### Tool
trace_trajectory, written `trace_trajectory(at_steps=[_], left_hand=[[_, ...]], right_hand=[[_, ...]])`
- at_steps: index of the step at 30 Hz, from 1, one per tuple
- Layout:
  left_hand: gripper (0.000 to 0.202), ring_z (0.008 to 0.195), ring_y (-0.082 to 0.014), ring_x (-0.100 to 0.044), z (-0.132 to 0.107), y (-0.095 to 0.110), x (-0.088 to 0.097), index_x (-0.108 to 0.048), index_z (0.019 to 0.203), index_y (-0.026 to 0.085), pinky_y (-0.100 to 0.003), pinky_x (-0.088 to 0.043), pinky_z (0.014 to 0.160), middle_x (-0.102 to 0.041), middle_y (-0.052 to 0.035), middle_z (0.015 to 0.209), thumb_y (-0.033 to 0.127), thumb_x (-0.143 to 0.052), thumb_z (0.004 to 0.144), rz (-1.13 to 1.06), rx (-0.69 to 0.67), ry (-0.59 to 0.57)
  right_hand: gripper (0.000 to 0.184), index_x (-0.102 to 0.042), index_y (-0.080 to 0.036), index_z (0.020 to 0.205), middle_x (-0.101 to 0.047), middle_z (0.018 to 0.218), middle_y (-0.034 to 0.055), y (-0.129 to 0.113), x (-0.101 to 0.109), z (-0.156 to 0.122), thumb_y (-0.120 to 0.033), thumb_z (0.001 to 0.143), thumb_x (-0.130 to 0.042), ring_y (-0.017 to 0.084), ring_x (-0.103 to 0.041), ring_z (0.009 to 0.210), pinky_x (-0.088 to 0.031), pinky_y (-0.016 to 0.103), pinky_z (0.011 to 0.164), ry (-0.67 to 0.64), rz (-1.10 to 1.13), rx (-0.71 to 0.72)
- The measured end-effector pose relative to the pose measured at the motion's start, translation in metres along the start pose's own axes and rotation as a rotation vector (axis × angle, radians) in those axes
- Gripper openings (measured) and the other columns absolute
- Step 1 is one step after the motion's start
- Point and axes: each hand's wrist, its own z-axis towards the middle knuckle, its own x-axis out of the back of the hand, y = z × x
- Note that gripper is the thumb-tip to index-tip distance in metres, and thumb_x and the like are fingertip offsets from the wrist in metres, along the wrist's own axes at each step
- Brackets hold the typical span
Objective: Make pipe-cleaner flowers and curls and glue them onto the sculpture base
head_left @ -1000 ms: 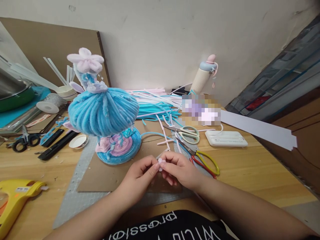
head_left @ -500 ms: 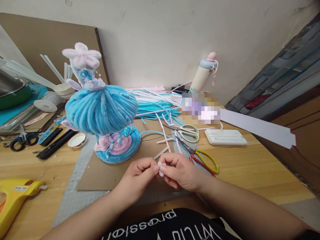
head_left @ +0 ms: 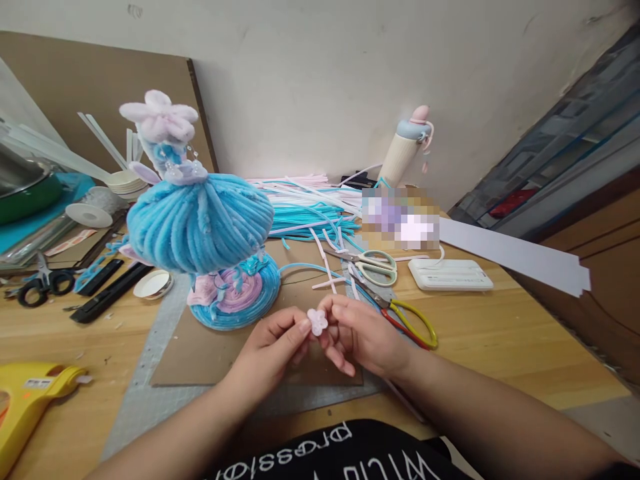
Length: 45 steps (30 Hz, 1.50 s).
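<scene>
A small pale pink flower (head_left: pixel 317 322) with rounded petals faces up between my hands. My left hand (head_left: pixel 280 340) pinches its left edge between thumb and forefinger. Close by on the other side, my right hand (head_left: pixel 363 337) has its fingers apart and slightly curled, with the fingertips just beside the petals. Behind my left hand stands a blue pipe-cleaner figure (head_left: pixel 200 220) with a full skirt and a large pale pink flower on top. Its round coiled base (head_left: pixel 235 313) of blue and pink rests on a brown cardboard sheet (head_left: pixel 180 367).
Several blue, white and pink pipe cleaners (head_left: pixel 310 219) lie at the back. Pale-handled scissors (head_left: pixel 377 267) and red-and-yellow-handled pliers or cutters (head_left: pixel 415 320) lie to the right, near a white power bank (head_left: pixel 450 275). A yellow glue gun (head_left: pixel 35 400) sits at front left; a bottle (head_left: pixel 405 150) leans at the wall.
The small flower has turned so its petals show. My right hand's pinch has loosened and its fingers have spread, while my left hand keeps hold.
</scene>
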Motion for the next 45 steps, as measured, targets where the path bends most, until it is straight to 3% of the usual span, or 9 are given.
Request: trace_trajectory(at_steps=[6, 11, 19, 24, 32, 36, 39, 45], left_hand=[[0.037, 0.051, -0.0085, -0.042, 0.002, 0.0, 0.001, -0.055, 0.071, 0.014, -0.021, -0.031, 0.052, -0.049, 0.0024, 0.056, 0.049, -0.053, 0.082, -0.002, -0.019, 0.013], [0.029, 0.054, -0.0079, -0.042, 0.005, 0.001, 0.001, -0.053, 0.072, 0.014, -0.02, -0.031, 0.053, -0.049, 0.0041, 0.057, 0.041, -0.063, 0.076, -0.011, 0.009, 0.019], [0.029, 0.052, -0.0079, -0.042, 0.005, -0.002, 0.003, -0.05, 0.067, 0.015, -0.02, -0.031, 0.053, -0.049, 0.0045, 0.054, 0.039, -0.062, 0.076, -0.014, 0.025, 0.04], [0.03, 0.05, -0.0086, -0.037, 0.004, -0.004, 0.004, -0.054, 0.067, 0.015, -0.021, -0.028, 0.049, -0.043, 0.0049, 0.052, 0.041, -0.053, 0.082, 0.114, 0.05, -0.051], [0.027, 0.061, -0.0094, -0.042, -0.002, -0.002, -0.004, -0.052, 0.066, 0.016, -0.021, -0.031, 0.058, -0.05, 0.0027, 0.064, 0.032, -0.049, 0.087, 0.215, -0.126, 0.08], [0.031, 0.051, -0.0081, -0.036, 0.002, -0.007, -0.003, -0.049, 0.065, 0.016, -0.021, -0.028, 0.05, -0.043, 0.005, 0.055, 0.039, -0.049, 0.086, 0.105, -0.048, 0.077], [0.033, 0.048, -0.0082, -0.038, 0.005, -0.008, -0.002, -0.049, 0.068, 0.016, -0.022, -0.029, 0.048, -0.046, 0.0043, 0.056, 0.045, -0.045, 0.086, -0.013, 0.003, 0.072], [0.029, 0.048, -0.0078, -0.035, 0.004, -0.002, -0.002, -0.052, 0.064, 0.015, -0.021, -0.025, 0.047, -0.042, 0.0053, 0.05, 0.038, -0.052, 0.081, 0.097, 0.02, 0.045]], right_hand=[[0.023, -0.051, -0.016, 0.077, -0.053, 0.056, -0.0057, -0.002, -0.002, -0.002, -0.038, 0.082, -0.058, 0.004, -0.047, 0.037, -0.035, 0.011, 0.032, 0.08, -0.228, 0.003], [0.024, -0.048, -0.017, 0.073, -0.047, 0.047, -0.0084, -0.002, -0.003, -0.002, -0.038, 0.082, -0.055, 0.003, -0.041, 0.033, -0.031, 0.011, 0.031, 0.12, -0.363, 0.002], [0.022, -0.051, -0.017, 0.077, -0.053, 0.06, -0.0052, 0.0, -0.002, -0.001, -0.038, 0.082, -0.053, 0.003, -0.045, 0.038, -0.033, 0.013, 0.033, 0.129, -0.415, 0.026], [0.017, -0.051, -0.017, 0.071, -0.05, 0.05, -0.0071, -0.002, -0.004, -0.001, -0.031, 0.079, -0.053, 0.004, -0.043, 0.035, -0.031, 0.013, 0.032, 0.106, -0.378, -0.069], [0.017, -0.052, -0.016, 0.067, -0.055, 0.054, -0.0053, 0.013, -0.008, 0.003, -0.028, 0.079, -0.056, 0.003, -0.045, 0.035, -0.027, 0.012, 0.031, 0.24, -0.162, 0.041], [0.019, -0.051, -0.017, 0.07, -0.055, 0.055, -0.0057, 0.017, -0.008, 0.003, -0.03, 0.082, -0.057, 0.003, -0.046, 0.036, -0.03, 0.012, 0.032, 0.244, -0.137, 0.069], [0.021, -0.05, -0.017, 0.073, -0.056, 0.057, -0.006, 0.015, -0.006, 0.002, -0.034, 0.083, -0.058, 0.003, -0.047, 0.036, -0.033, 0.012, 0.032, 0.252, -0.159, 0.079], [0.026, -0.049, -0.017, 0.072, -0.058, 0.059, -0.0041, 0.011, -0.004, 0.001, -0.041, 0.082, -0.056, 0.006, -0.051, 0.038, -0.036, 0.013, 0.032, 0.158, -0.117, -0.019]])
